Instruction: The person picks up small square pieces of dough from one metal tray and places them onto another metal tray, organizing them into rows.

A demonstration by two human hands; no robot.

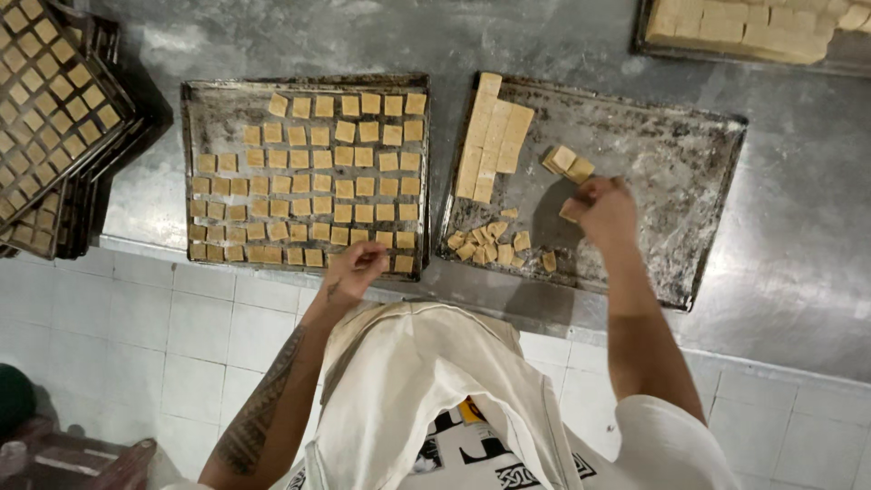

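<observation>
Left hand (356,269) at near edge of left tray (195,118), fingers (374,257) curled over bottom row of dough squares (308,177); whether a square is pinched, cannot tell. Squares set in neat rows, filling most of tray. Right hand (603,210) over right tray (671,172), fingers closed on one pale dough piece (571,210). Just beyond that hand: two loose pieces (567,163). To its left: uncut dough strips (490,136) lying lengthwise, and a scatter of small offcuts (494,243) near the front edge. Both trays flat on metal table (798,272). Stacked filled trays (54,100) at far left; another tray of dough (753,27) top right. Nothing between hands and trays
</observation>
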